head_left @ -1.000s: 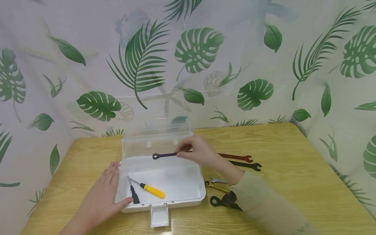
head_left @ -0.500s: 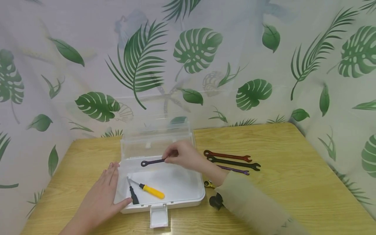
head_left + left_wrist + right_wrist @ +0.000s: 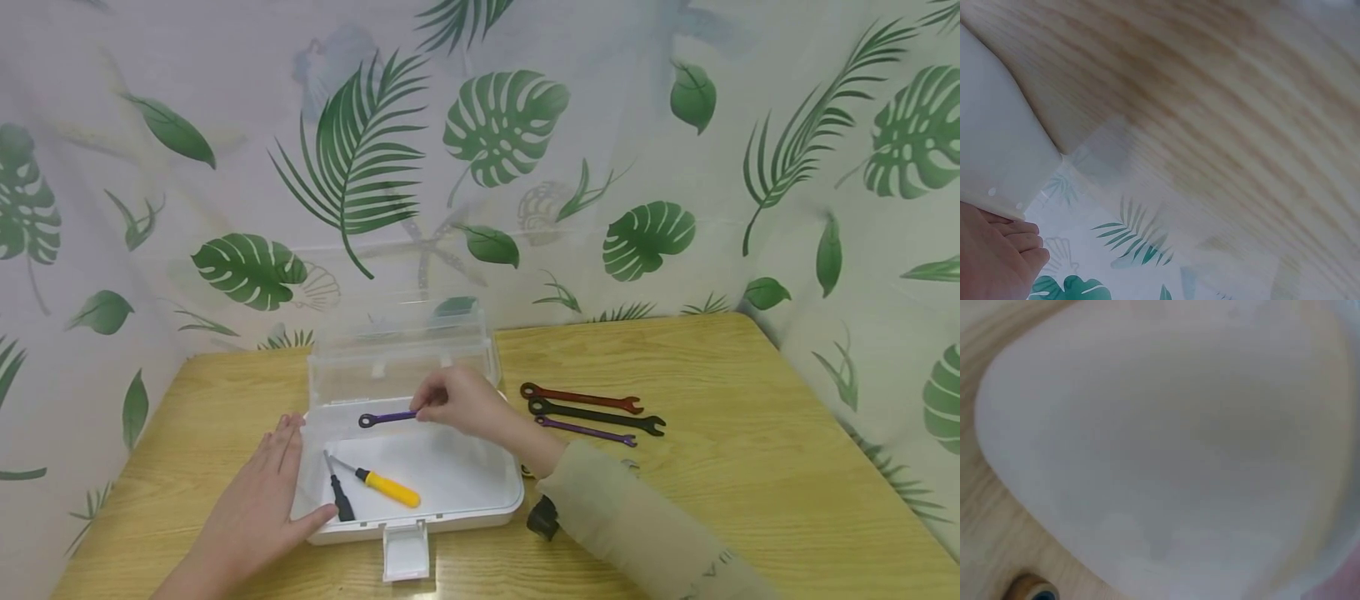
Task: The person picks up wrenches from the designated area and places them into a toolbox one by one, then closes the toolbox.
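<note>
My right hand point(image 3: 453, 404) pinches one end of a purple wrench point(image 3: 386, 418) and holds it level over the back of an open white plastic box point(image 3: 480, 500). My left hand point(image 3: 258, 500) lies flat with straight fingers against the box's left front corner, the thumb on its rim. Inside the box lie a yellow-handled screwdriver point(image 3: 386, 488) and a black-handled screwdriver point(image 3: 341, 498). The left wrist view shows the box wall point(image 3: 997, 144) and my fingers point(image 3: 1004, 256) on the wooden table point(image 3: 1222, 94). The right wrist view is a blur of the white box floor point(image 3: 1166, 444).
To the right of the box lie a red wrench point(image 3: 581, 398), a black wrench point(image 3: 596, 415) and a thin purple wrench point(image 3: 585, 431). A black tool point(image 3: 542, 518) peeks out beside my right sleeve. The clear lid point(image 3: 401, 350) stands upright behind the box. A leaf-print curtain point(image 3: 637, 150) surrounds the table.
My right hand has carried the purple wrench left and down, from above the box's back edge to lower over its interior. The left hand has stayed put.
</note>
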A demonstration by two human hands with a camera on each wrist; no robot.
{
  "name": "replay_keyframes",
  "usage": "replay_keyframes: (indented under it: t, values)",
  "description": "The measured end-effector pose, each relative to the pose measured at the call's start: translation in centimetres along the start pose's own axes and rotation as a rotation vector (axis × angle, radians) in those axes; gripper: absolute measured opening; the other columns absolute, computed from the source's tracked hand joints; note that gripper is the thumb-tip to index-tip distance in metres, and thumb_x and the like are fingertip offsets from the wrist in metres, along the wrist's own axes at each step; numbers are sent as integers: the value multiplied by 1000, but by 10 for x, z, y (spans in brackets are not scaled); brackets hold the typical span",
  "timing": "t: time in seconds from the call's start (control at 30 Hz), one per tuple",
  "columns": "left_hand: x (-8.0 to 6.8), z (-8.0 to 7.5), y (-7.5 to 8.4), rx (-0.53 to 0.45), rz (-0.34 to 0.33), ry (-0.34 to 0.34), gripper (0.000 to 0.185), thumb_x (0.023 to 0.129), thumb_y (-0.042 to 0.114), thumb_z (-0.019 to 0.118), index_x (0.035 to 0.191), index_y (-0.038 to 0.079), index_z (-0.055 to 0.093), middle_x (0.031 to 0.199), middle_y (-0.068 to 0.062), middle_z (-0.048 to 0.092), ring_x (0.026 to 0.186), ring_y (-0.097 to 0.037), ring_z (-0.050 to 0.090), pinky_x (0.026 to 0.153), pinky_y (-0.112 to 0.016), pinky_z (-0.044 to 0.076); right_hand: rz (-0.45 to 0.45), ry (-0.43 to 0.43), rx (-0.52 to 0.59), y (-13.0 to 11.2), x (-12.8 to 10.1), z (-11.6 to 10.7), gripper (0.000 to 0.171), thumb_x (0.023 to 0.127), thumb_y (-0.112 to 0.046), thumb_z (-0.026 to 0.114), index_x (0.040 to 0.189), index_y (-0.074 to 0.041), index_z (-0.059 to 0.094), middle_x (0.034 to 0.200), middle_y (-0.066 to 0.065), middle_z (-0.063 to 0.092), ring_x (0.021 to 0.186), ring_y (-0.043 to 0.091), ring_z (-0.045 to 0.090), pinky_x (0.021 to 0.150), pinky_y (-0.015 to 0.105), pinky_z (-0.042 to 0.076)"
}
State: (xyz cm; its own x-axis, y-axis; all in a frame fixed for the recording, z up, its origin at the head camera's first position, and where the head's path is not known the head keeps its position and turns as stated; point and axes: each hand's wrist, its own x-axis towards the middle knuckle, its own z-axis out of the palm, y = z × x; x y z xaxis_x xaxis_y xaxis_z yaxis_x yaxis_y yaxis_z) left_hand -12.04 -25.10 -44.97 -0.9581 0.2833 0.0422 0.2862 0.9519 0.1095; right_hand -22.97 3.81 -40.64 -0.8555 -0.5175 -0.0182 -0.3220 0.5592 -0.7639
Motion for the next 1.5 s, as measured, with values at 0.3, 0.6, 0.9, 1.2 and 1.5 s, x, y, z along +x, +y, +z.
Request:
replay_keyframes:
  t: [0.3,0.6,0.9,1.2,1.5]
  values:
    - [-1,0,0,5,3,2,115,92,74,63,158,-15,34,172,-29,29,158,-48,31,128,-62,34,53,-45,-13,0,3,0,6,96,-5,77,96,-9,83,98,6,81,84,12,67,82,24,63]
    - [0,-1,0,-6,6,7,115,92,73,64,159,-15,31,172,-29,27,159,-48,30,128,-62,34,60,-27,-24,-2,1,-1,7,96,-7,77,97,-10,83,99,5,81,86,13,69,84,26,64]
    - [-1,-1,0,0,4,6,115,92,73,64,158,-16,32,171,-30,28,158,-49,30,128,-62,33,35,-9,-29,-4,-1,-2,7,96,-5,78,96,-9,83,99,6,82,85,12,70,81,22,64]
    - [-2,-1,1,0,-6,-6,115,92,73,64,159,-15,32,172,-30,28,158,-48,31,129,-62,32,33,12,26,-3,-5,-14,8,97,-6,77,101,-5,83,102,8,80,83,11,65,76,17,59]
    - [-1,-2,1,12,1,-4,115,92,73,64,157,-16,34,171,-29,28,158,-48,31,129,-62,32,58,37,102,9,-13,-40,14,99,-6,73,110,-1,81,108,12,79,88,13,67,78,20,59]
